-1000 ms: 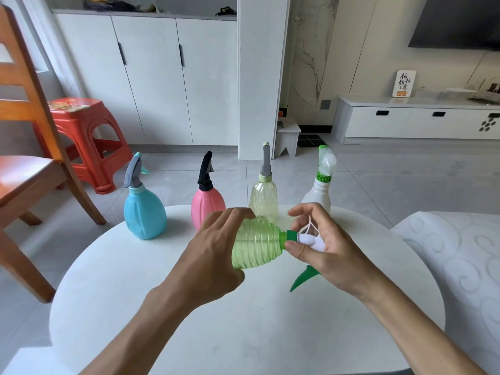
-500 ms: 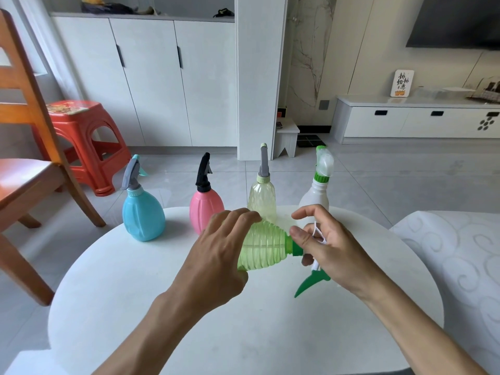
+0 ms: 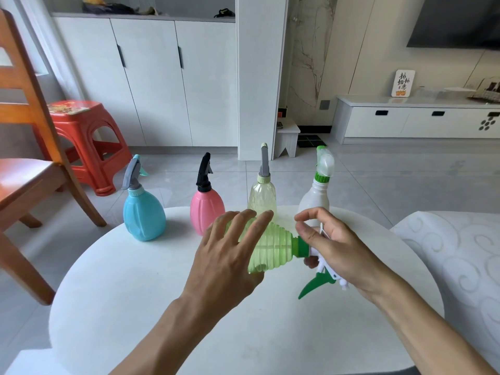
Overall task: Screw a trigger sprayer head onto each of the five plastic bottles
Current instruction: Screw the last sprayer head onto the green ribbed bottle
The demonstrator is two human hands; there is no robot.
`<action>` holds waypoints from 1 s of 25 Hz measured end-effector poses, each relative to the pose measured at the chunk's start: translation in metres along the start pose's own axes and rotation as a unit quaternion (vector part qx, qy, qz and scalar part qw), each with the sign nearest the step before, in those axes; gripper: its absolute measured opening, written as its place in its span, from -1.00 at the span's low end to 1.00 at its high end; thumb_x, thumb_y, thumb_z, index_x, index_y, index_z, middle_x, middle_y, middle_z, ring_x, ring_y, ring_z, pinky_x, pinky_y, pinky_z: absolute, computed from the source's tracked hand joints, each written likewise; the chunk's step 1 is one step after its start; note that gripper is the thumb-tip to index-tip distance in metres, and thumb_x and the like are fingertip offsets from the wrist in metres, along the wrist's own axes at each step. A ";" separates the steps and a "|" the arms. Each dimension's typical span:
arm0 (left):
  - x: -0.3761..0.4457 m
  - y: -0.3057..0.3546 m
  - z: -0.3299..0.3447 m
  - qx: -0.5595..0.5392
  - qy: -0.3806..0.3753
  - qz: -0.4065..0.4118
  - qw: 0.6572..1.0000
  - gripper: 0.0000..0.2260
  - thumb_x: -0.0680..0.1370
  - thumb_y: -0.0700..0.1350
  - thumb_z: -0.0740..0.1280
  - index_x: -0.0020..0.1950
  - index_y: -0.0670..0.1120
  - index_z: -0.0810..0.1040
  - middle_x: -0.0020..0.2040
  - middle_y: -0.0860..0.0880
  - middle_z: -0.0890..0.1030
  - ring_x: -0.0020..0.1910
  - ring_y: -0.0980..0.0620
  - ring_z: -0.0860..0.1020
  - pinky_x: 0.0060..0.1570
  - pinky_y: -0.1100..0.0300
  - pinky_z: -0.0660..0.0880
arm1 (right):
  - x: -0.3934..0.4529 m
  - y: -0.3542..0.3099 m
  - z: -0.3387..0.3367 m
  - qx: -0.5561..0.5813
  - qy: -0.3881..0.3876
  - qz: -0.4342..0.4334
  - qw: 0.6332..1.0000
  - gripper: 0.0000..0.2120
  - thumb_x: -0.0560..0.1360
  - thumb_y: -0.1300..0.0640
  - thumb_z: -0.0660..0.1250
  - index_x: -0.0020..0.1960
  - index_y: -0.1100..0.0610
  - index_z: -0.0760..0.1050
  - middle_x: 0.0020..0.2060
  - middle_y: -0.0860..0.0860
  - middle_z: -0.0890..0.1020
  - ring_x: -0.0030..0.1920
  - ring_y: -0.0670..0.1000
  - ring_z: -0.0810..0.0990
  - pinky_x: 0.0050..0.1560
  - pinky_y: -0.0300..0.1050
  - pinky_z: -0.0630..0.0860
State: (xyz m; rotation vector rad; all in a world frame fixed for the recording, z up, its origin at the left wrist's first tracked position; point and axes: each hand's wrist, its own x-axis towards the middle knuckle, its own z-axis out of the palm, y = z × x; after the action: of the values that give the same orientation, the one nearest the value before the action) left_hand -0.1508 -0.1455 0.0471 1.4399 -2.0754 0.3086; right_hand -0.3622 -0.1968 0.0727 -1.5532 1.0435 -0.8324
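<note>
A ribbed green bottle (image 3: pixel 273 247) lies sideways in the air above the round white table (image 3: pixel 135 307). My left hand (image 3: pixel 227 266) lies over its body with the fingers stretched out and spread. My right hand (image 3: pixel 343 253) grips the white sprayer head (image 3: pixel 323 269) at the bottle's neck. Its thumb is on the green collar (image 3: pixel 300 246), and the green trigger (image 3: pixel 313 286) points down. Behind stand a blue bottle (image 3: pixel 143 215), a pink bottle (image 3: pixel 207 212), a clear yellowish bottle (image 3: pixel 262 198) and a white bottle (image 3: pixel 315 204), each with a sprayer on top.
A wooden chair (image 3: pixel 27 169) and a red plastic stool (image 3: pixel 81 136) stand to the left of the table. A white patterned cushion (image 3: pixel 446 253) borders the table's right side. White cabinets line the far wall.
My left fingers have gone from curled round the green bottle to stretched across it. My right hand has turned on the sprayer head, and the trigger has swung a little to the right.
</note>
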 end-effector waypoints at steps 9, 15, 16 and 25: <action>0.002 0.009 -0.008 -0.235 -0.028 -0.167 0.957 -0.28 0.15 0.10 0.59 0.25 0.17 0.39 0.10 0.19 0.60 -0.01 0.12 0.57 -0.12 0.27 0.53 | 0.000 -0.010 -0.017 0.219 -0.033 0.022 0.975 -0.64 0.50 -0.14 0.29 0.05 0.13 0.61 -0.18 0.09 0.65 -0.15 0.12 0.61 -0.12 0.01 0.52; 0.011 0.007 -0.009 -0.683 -0.253 -0.214 0.651 -0.51 0.32 -0.12 0.49 0.25 -0.06 0.55 0.10 -0.13 0.64 0.08 -0.11 0.61 0.05 0.03 0.57 | -0.003 -0.007 0.002 0.342 -0.173 -0.095 0.919 -0.66 0.51 0.13 0.38 0.24 0.26 0.56 0.23 0.22 0.62 0.33 0.16 0.53 0.34 0.09 0.43; 0.010 0.008 -0.008 -0.710 -0.284 -0.203 0.611 -0.51 0.36 -0.14 0.44 0.30 -0.12 0.54 0.12 -0.17 0.62 0.10 -0.15 0.58 0.10 -0.01 0.55 | -0.004 -0.007 0.005 0.366 -0.184 -0.102 0.906 -0.60 0.49 0.08 0.42 0.25 0.28 0.55 0.24 0.24 0.61 0.33 0.17 0.53 0.35 0.09 0.43; 0.000 0.039 -0.002 -0.341 -0.053 -0.161 0.925 -0.09 0.20 0.08 0.57 0.48 0.29 0.24 0.32 0.27 0.51 0.25 0.23 0.51 0.14 0.25 0.50 | 0.005 -0.007 0.015 0.289 -0.027 -0.116 0.950 -0.67 0.46 0.04 0.43 0.07 0.28 0.60 0.01 0.16 0.69 0.13 0.10 0.63 0.27 0.03 0.46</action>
State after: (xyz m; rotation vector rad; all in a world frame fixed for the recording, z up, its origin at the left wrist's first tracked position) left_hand -0.1859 -0.1293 0.0547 1.3233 -1.7160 -0.5829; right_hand -0.3453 -0.1951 0.0758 -1.1913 0.5077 -1.1311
